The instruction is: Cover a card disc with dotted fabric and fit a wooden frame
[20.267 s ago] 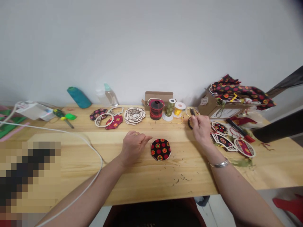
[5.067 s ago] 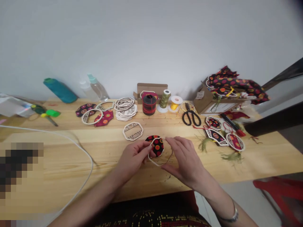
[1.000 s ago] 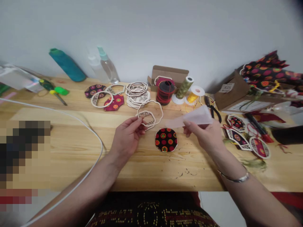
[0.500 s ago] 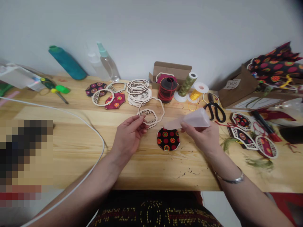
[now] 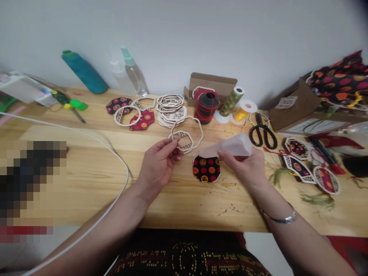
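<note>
My left hand pinches a laser-cut wooden lattice frame with a scalloped outline, and a smaller lattice part shows inside it. My right hand grips a folded, translucent pale pink sheet, possibly plastic or paper. Just below the sheet and to the right of the frame, a round patch of black fabric with red and yellow circles lies on the pine table. Neither hand touches the patch.
Behind my hands stand a stack of wooden frames, a black-and-red thread spool, and green and yellow spools. Black-handled scissors lie to the right, near finished fabric-and-wood ornaments. A white cable crosses the left.
Both hands keep the same things in nearly the same positions. The whole scene sits slightly further right in view, and the patch has not moved on the table.
</note>
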The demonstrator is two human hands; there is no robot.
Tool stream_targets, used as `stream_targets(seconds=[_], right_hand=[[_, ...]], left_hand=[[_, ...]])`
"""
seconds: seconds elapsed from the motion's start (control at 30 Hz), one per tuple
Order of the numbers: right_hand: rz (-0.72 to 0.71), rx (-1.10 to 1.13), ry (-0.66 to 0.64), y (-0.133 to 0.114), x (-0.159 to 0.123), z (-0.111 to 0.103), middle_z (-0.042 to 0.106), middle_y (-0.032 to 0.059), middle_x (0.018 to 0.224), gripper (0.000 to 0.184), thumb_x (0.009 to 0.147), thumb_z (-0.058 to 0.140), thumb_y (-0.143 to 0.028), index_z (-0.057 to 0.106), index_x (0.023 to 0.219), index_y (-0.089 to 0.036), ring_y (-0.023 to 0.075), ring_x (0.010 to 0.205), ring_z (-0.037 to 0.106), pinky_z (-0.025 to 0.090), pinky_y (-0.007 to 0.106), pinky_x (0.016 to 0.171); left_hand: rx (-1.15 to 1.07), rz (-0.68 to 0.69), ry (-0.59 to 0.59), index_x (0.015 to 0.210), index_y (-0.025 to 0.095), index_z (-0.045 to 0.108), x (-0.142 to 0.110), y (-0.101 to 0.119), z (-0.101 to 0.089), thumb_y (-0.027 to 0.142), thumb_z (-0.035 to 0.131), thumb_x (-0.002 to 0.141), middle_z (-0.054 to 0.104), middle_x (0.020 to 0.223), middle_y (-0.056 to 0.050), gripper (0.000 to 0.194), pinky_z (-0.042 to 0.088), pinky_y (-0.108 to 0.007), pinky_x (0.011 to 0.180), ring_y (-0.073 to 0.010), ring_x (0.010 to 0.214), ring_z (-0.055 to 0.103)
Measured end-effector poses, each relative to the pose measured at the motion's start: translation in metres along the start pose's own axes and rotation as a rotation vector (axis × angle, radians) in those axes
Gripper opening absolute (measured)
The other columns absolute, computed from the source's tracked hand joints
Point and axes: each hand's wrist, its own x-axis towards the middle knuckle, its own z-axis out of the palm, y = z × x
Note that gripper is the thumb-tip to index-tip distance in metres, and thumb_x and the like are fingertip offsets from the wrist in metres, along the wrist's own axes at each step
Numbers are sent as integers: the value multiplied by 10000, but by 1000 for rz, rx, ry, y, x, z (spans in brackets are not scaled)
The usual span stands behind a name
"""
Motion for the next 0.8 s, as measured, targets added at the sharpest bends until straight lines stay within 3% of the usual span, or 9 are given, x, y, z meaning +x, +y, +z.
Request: stream_targets(seconds=[0.2,0.4,0.57,0.67,0.8], right_hand=[[-89,-100,-14,7,-2,-1,713,14,696,99,689,754,-245,676,698,-184,155,612,651,554,287,595],[184,182,82,11,4,-7,711,19,642,184,644,797,-310,690,689,-168,153,555,660,570,275,565],[353,455,45,17,11,-9,715,34,658,221,629,788,-352,693,687,-162,153,533,659,587,284,527],[334,366,42,16,10,-7,714,30,655,198,634,784,-335,694,684,-166,157,552,667,591,286,542],[200,118,34,10,5,-2,720,29,670,172,636,782,-304,685,691,-173,171,583,669,589,305,562]], left_hand=[[17,9,1,739,112,717,1,-1,0,149,761,657,656,632,-10,100,427,-157,451,-87,548,600],[8,8,6,753,101,714,1,-1,1,144,760,658,657,634,-18,114,421,-164,456,-88,547,601],[12,0,14,740,105,703,0,0,1,155,763,657,647,634,-13,114,405,-175,460,-85,543,589],[17,1,14,730,108,693,0,0,1,165,775,651,644,643,-13,127,402,-183,469,-86,551,588],[16,-1,7,745,106,695,1,0,0,164,777,653,643,650,-13,136,401,-189,478,-88,561,587]])
